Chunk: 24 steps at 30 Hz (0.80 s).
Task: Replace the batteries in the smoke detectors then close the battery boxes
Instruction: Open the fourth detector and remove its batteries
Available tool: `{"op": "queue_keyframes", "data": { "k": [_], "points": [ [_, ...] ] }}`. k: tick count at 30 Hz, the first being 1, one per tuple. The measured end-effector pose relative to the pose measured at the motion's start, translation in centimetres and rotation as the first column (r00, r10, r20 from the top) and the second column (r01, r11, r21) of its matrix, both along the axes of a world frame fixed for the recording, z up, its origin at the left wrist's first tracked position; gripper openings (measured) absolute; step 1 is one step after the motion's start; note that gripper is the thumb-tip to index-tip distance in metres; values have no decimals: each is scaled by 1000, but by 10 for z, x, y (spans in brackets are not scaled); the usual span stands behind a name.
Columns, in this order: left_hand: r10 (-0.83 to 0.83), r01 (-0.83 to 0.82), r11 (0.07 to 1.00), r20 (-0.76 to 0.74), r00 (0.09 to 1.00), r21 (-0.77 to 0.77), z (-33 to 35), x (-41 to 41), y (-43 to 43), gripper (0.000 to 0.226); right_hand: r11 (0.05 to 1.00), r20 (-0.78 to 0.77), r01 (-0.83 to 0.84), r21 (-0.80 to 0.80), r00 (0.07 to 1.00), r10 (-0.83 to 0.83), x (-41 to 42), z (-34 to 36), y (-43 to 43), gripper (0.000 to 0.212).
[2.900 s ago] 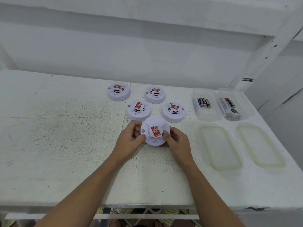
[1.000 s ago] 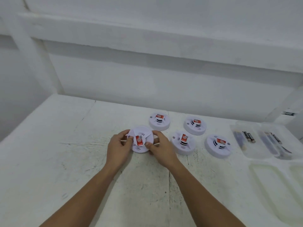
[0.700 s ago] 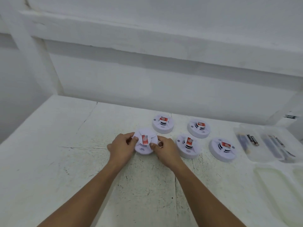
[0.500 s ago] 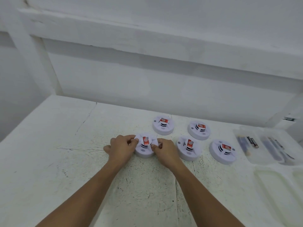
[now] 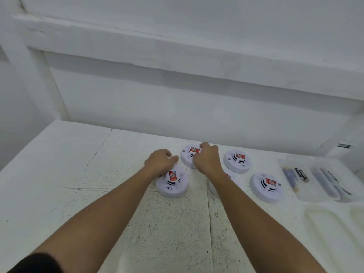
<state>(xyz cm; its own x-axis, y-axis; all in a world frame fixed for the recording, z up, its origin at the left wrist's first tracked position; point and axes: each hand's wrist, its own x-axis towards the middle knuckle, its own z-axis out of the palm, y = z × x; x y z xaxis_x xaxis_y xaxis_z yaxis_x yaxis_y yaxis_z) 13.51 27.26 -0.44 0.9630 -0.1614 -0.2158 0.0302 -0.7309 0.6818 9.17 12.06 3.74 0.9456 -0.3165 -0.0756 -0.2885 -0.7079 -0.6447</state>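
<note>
- Just left of my left hand (image 5: 160, 163), the white table (image 5: 78, 174) looks rough and speckled, with thin dark cracks.
- That hand sits knuckles-up over the back edge of the near detector (image 5: 173, 187), a round white plastic disc with a raised slotted hub and a red label. Its fingertips are tucked out of sight, so I cannot tell whether it grips anything.
- Just right of it, my right hand (image 5: 206, 160) curls its fingers over the hub of the far detector (image 5: 187, 157), hiding about half the disc.
- Under the right forearm, a third detector (image 5: 211, 187) shows only a sliver of rim.
- Right of that hand lie a fourth detector (image 5: 237, 161) and a fifth detector (image 5: 266, 187), both uncovered.
- Farther right, a clear plastic battery box (image 5: 307, 192) holds blurred batteries (image 5: 301, 174). The pale translucent lids (image 5: 325, 229) are cut off by the frame edge.
</note>
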Motion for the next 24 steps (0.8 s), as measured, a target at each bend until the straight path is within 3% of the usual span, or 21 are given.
{"op": "queue_keyframes", "data": {
  "k": [2,4,9,12,15,20,24],
  "points": [
    [-46,45,999,-30,999,-14,7,8,-14,52,997,-134,41,-67,990,-50,17,3,-6,5],
    [-78,76,997,-59,995,-35,10,14,-26,42,991,-264,-12,-132,964,-23,28,5,-10,19],
    [-87,69,986,-118,989,-149,13,21,-40,24,995,-396,61,76,918,-26,37,9,-17,25],
    [-56,15,965,-151,987,-261,19,21,-41,20,911,-369,189,367,928,-43,34,12,-25,19],
    [19,-85,904,-161,987,-419,33,15,-43,26,777,-256,208,595,965,-62,22,24,-34,13],
    [85,-161,724,-145,986,-671,62,-14,-50,19,703,-82,146,696,989,-125,-11,44,-53,20],
    [113,-157,682,-109,988,-715,66,-58,-62,29,651,-31,151,744,981,-193,-56,51,-70,20]
  ]
}}
